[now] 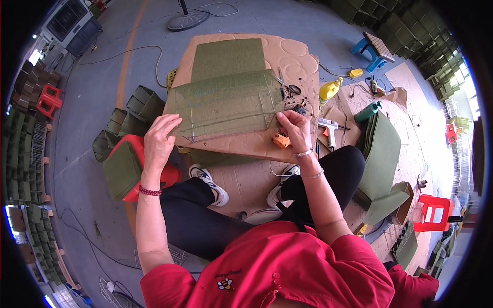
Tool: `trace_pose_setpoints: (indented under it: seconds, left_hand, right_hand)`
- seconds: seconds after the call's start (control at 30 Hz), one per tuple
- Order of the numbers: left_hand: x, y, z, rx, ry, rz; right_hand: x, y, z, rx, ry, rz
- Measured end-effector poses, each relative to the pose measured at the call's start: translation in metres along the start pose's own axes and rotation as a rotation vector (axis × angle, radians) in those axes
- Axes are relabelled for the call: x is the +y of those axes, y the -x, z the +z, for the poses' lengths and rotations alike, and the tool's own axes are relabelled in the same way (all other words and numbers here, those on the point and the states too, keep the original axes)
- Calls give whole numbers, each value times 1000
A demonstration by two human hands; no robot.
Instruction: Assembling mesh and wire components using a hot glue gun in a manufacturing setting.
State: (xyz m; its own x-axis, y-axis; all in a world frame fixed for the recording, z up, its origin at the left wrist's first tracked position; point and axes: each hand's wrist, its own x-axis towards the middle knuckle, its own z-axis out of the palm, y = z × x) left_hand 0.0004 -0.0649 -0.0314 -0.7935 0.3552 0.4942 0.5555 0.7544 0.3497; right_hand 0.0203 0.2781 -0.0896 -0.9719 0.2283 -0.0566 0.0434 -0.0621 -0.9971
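Between my hands, over the cardboard-topped work surface (236,146), lies a see-through green sheet (226,105) with thin wire lines along its front and sides. My left hand (162,136) is at the sheet's near left corner, fingers bent together on its edge. At the right edge, my right hand (296,128) pinches the sheet between thumb and fingers. Beyond it lies an opaque olive-green panel (228,56), partly covered by the sheet. Close to my right hand are an orange tool (281,140), whose kind is unclear, and scissors (292,89).
A white glue gun (328,128), yellow bottle (330,89) and green bottle (368,111) stand or lie to the right. Green panels (123,172) rest on a red stool (169,174) at left, near open green boxes (145,102). More green panels (382,154) stack at right.
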Motion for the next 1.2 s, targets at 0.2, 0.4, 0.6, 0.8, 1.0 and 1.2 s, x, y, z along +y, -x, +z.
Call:
trace_pose_setpoints:
  seconds: [0.2,0.4,0.6,0.8,1.0,1.2]
  left_hand:
    - [-11,13,-8,31,53,-86]
    - [-13,19,-10,62,82,-117]
    - [-14,21,-13,44,49,-116]
    - [-24,22,-10,-1,157,-169]
    - [-37,25,1,35,734,-702]
    - [-37,20,8,-33,916,-736]
  right_hand:
    - [16,-9,0,21,-30,-51]
    - [17,-7,-4,-1,-57,-47]
    - [14,-5,0,18,-11,-38]
    - [14,-4,-1,21,-9,-49]
    - [14,-3,-1,28,-12,-54]
    - [18,-2,-6,33,-19,-58]
